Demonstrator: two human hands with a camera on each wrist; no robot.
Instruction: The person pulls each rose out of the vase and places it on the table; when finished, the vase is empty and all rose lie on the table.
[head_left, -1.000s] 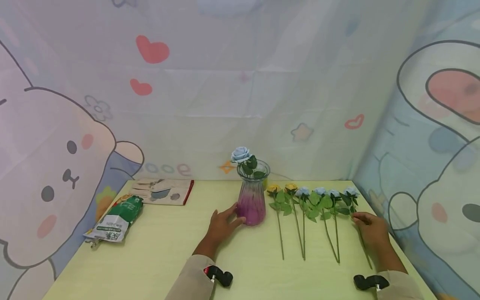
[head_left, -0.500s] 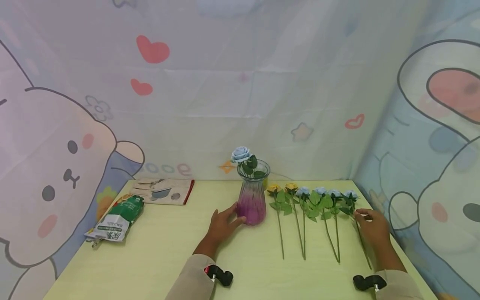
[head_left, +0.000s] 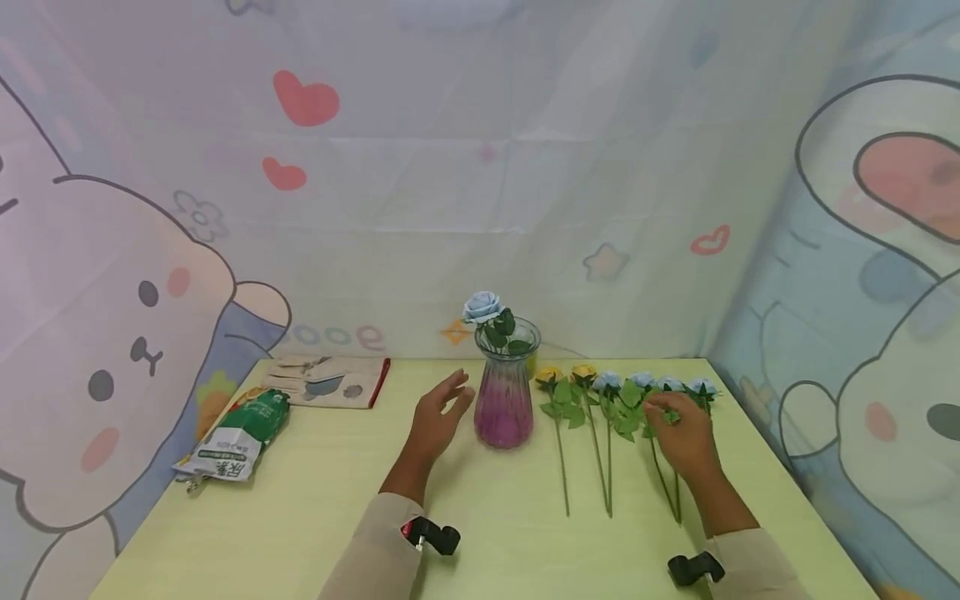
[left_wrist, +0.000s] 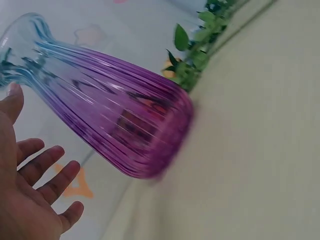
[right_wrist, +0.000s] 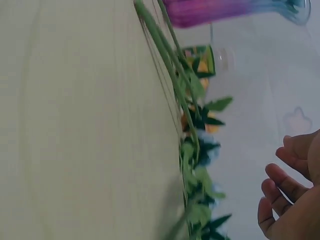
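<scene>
A glass vase (head_left: 504,404), clear at the rim and purple below, stands upright holding one light blue rose (head_left: 483,307). Just left of it is my left hand (head_left: 437,417), fingers apart and holding nothing; the left wrist view shows the palm and fingers (left_wrist: 59,185) beside the glass. To the right of the vase lie two yellow roses (head_left: 582,374) and several light blue roses (head_left: 607,382) in a row, stems toward me. My right hand (head_left: 684,437) is over the leaves of the blue ones, partly covering their stems. Nothing is in its loosely bent fingers (right_wrist: 279,192) in the right wrist view.
A green and white bag (head_left: 238,435) lies at the left of the table, beside a pair of pale work gloves (head_left: 330,382) with a red cuff edge. Behind the vase stands a small bottle with a yellow-green label (right_wrist: 201,60). A printed cloth (head_left: 420,208) hangs along the back.
My left hand has let go of the vase and risen slightly to the left. My right hand has left the rightmost blue rose's stem and moved left over the other blue roses.
</scene>
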